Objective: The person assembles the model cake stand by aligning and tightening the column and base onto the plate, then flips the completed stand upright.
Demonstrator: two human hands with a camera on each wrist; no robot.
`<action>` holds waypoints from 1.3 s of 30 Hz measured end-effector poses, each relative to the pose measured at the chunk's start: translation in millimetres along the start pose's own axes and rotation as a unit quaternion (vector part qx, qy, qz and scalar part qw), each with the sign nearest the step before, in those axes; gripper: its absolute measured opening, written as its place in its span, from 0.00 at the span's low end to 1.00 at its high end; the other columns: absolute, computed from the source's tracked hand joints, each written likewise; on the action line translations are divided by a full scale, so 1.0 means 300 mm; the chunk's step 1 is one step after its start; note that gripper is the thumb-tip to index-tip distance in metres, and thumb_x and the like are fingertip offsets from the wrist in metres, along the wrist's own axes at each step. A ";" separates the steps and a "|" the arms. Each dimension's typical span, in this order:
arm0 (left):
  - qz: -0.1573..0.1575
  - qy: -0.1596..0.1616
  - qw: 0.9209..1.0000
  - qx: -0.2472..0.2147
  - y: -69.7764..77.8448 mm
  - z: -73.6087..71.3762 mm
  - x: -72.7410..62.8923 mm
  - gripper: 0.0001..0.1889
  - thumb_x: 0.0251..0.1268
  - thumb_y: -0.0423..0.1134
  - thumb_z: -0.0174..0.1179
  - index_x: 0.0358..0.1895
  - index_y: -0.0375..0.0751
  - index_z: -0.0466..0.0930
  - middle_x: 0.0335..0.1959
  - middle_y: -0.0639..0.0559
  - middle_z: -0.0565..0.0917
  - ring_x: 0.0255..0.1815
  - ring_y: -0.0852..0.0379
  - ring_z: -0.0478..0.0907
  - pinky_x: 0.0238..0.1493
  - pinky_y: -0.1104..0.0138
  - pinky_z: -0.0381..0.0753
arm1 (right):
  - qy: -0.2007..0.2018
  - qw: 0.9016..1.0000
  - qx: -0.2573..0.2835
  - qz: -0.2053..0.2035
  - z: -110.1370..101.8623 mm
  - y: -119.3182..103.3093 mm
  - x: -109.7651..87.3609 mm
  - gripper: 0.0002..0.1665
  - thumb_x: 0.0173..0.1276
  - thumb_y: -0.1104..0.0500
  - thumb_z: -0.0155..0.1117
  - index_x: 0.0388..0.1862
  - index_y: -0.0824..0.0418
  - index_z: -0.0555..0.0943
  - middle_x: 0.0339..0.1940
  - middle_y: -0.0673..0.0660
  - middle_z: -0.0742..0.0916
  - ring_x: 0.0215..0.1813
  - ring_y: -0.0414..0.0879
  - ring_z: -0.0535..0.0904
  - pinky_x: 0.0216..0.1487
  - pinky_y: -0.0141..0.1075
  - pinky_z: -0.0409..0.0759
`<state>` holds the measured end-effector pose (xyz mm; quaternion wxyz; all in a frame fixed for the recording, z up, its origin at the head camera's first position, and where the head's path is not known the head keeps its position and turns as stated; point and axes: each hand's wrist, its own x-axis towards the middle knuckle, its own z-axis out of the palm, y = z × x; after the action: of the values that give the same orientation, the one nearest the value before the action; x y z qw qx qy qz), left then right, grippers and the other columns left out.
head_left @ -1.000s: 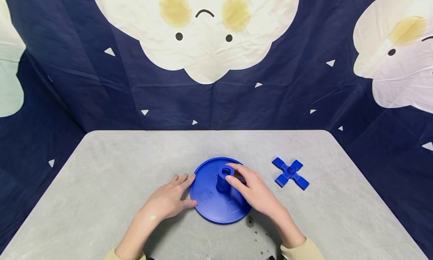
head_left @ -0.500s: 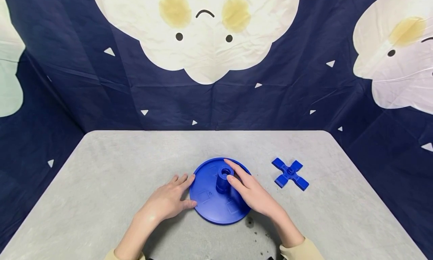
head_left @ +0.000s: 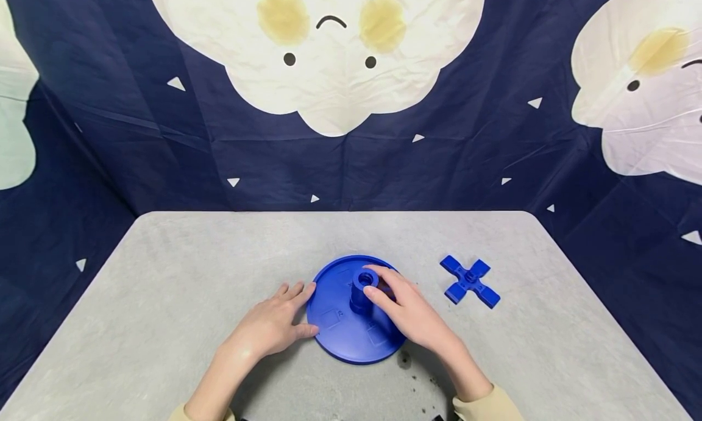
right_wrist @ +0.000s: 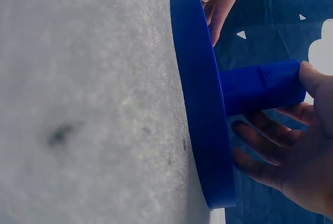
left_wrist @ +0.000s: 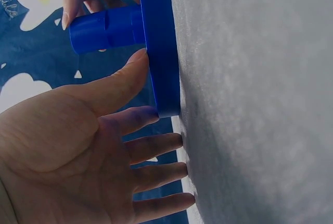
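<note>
A round blue plate [head_left: 342, 339] with a raised rim lies flat on the table. From its middle rises an upright blue tube [head_left: 358, 299] with a hollow top. My left hand [head_left: 271, 323] rests at the plate's left rim; its fingers are spread, the thumb and index fingertips right at the edge, as the left wrist view also shows on the plate's side [left_wrist: 162, 52]. My right hand [head_left: 414, 311] holds the tube near its top, thumb on the near side and index finger behind. Its other fingers [right_wrist: 263, 143] curve loosely below the tube in the right wrist view.
To the right of the plate lies a blue cross-shaped piece [head_left: 470, 279] with four flat arms and a small centre knob. Dark specks [head_left: 404, 360] mark the grey table [head_left: 219, 256]. A navy cloth [head_left: 345, 171] with cloud prints hangs behind and at both sides.
The index finger of my right hand stretched away from the tube half a second ago and is now bent back around it. My left hand, the plate and the cross-shaped piece have stayed put.
</note>
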<state>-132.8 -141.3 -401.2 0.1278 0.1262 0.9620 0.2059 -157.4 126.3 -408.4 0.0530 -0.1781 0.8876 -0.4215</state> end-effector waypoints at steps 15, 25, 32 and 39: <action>-0.005 -0.005 1.000 0.002 0.004 0.000 -0.002 0.43 0.64 0.56 0.69 0.78 0.43 0.65 0.79 0.36 0.67 0.81 0.29 0.59 0.72 0.32 0.66 | -0.008 1.000 0.009 -0.007 -0.005 -0.008 -0.002 0.29 0.79 0.36 0.53 0.74 0.41 0.72 0.47 0.42 0.84 0.50 0.37 0.82 0.55 0.37 0.80; -0.005 -0.005 1.000 0.003 -0.001 -0.003 -0.001 0.42 0.65 0.56 0.69 0.79 0.43 0.65 0.79 0.36 0.67 0.81 0.29 0.59 0.72 0.32 0.66 | -0.002 1.000 0.024 -0.002 0.007 -0.010 0.003 0.25 0.78 0.36 0.55 0.71 0.34 0.72 0.52 0.42 0.85 0.57 0.37 0.84 0.61 0.42 0.83; -0.004 -0.006 1.000 0.006 -0.006 -0.002 -0.005 0.42 0.65 0.56 0.68 0.79 0.43 0.65 0.79 0.36 0.67 0.80 0.29 0.59 0.71 0.32 0.67 | -0.013 0.999 0.037 -0.006 -0.006 -0.006 0.002 0.29 0.78 0.39 0.58 0.75 0.41 0.72 0.59 0.48 0.85 0.63 0.42 0.83 0.67 0.46 0.81; 0.000 0.000 1.000 0.005 -0.005 -0.001 -0.004 0.43 0.64 0.56 0.69 0.79 0.43 0.65 0.78 0.36 0.68 0.80 0.29 0.60 0.71 0.33 0.68 | 0.016 0.999 0.003 -0.030 -0.061 0.025 -0.009 0.30 0.79 0.44 0.59 0.76 0.51 0.72 0.63 0.55 0.86 0.64 0.48 0.83 0.64 0.48 0.83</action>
<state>-132.0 -143.1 -401.2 0.1271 0.1273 0.9630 0.2009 -161.4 144.9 -402.6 0.0265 -0.1979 0.8812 -0.4285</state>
